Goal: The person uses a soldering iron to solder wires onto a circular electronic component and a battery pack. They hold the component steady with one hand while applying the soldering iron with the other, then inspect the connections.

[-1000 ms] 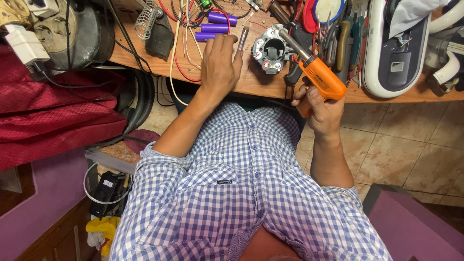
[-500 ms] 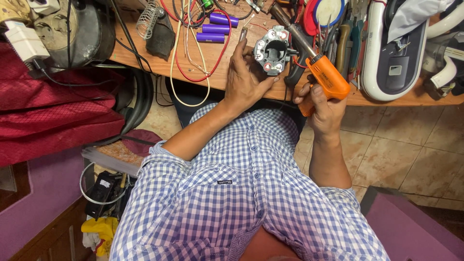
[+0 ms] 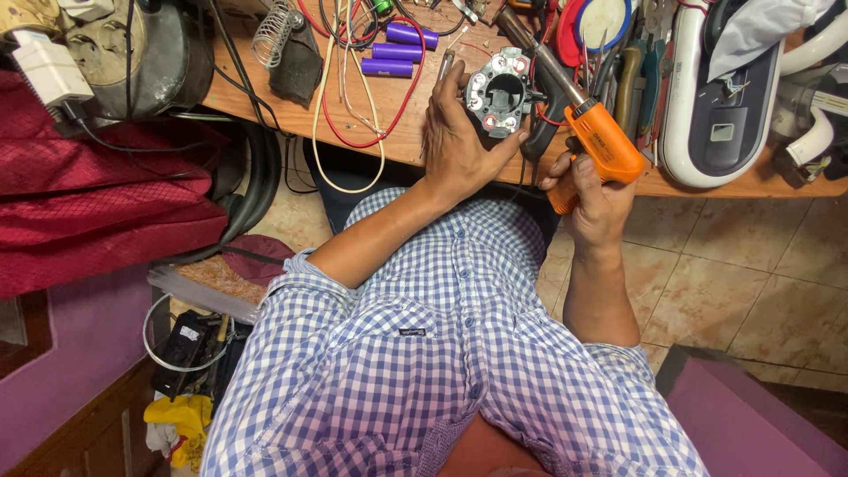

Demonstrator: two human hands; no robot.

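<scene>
soldering gun tip hidden, white appliance cropped

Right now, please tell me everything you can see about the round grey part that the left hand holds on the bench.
The round grey part looks like a cast metal or plastic housing with a dark square opening in its middle and small red and white marks around its rim. It rests near the front edge of the wooden bench. The left hand grips its near side, thumb under it. The metal tip of the orange soldering gun, held by the right hand, points at its right side.

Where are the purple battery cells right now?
The purple battery cells lie on the wooden bench at the top of the head view, just left of the left hand, among red wires.
</scene>
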